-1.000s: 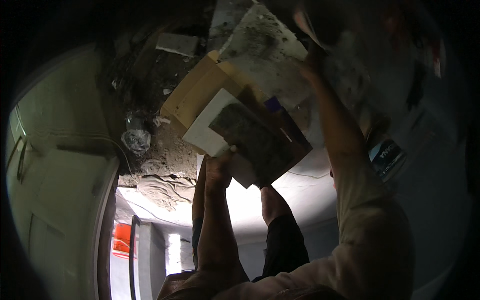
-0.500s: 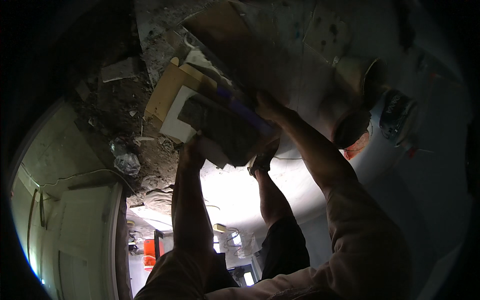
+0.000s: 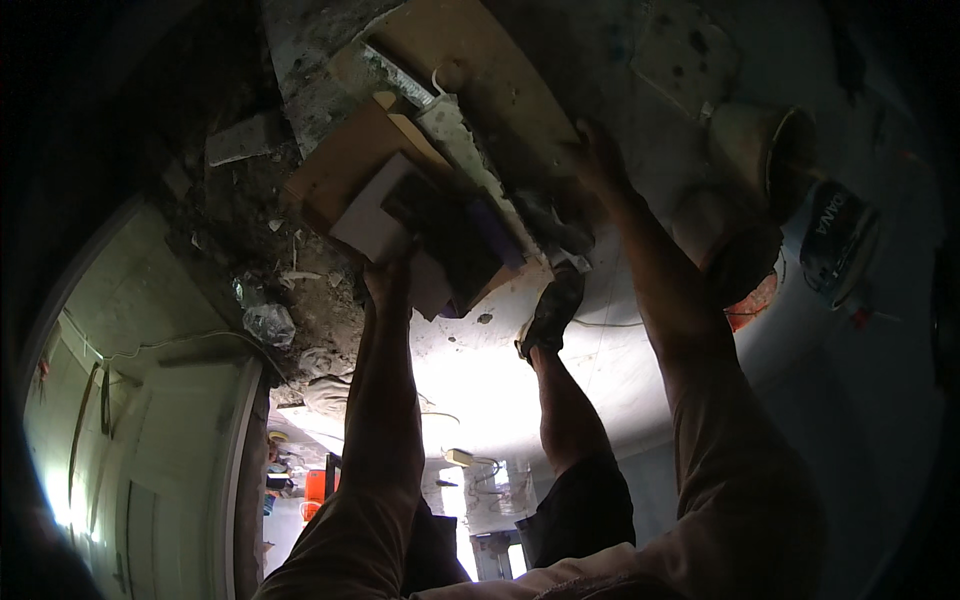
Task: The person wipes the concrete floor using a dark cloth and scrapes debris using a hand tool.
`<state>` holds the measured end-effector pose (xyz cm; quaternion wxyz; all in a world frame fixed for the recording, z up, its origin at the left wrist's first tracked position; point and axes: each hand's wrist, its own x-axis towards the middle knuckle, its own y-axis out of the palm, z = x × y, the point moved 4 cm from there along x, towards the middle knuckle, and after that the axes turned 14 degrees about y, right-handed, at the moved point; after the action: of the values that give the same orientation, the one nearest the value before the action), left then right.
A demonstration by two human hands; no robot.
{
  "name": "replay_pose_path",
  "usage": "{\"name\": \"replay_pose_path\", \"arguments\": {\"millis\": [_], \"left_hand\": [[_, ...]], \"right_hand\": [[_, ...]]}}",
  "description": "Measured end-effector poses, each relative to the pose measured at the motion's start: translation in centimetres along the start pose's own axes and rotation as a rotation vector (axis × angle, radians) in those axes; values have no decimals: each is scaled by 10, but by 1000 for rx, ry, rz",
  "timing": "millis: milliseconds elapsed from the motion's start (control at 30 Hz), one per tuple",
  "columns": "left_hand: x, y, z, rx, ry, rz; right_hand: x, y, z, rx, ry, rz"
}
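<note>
My left hand grips the lower edge of a cardboard box, its fingers partly hidden under it. The box shows brown flaps, a white panel, a dark middle and a purple strip. To the right, my right hand is raised off the box with its fingers apart, beside the edge of a large brown board. Dim light hides whether it touches the board. A long, pale, dusty piece of debris lies between the box and the board.
Buckets and a dark tub with white lettering stand at the right. Dirt, rubble and a crumpled clear plastic piece cover the left floor. My shoe is just right of the box. A pale door is lower left.
My right hand has come away from the box and moved up and right toward the brown board. My left hand keeps its grip, and the box sits lower against the pale debris.
</note>
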<state>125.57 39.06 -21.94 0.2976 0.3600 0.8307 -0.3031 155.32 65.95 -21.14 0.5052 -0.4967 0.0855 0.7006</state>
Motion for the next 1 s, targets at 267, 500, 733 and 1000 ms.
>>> {"name": "replay_pose_path", "arguments": {"millis": [267,500,733,1000], "left_hand": [[-11,-9,32,-333,78,12],[2,46,43,-280,-97,258],[1,90,-3,-73,54,216],[15,72,-10,162,-61,305]], "right_hand": [[-32,-21,4,-245,-207,-180],[23,16,-30,-268,-177,-157],[63,-90,-33,-686,-133,-1081],[164,-169,46,-630,-51,-660]]}}
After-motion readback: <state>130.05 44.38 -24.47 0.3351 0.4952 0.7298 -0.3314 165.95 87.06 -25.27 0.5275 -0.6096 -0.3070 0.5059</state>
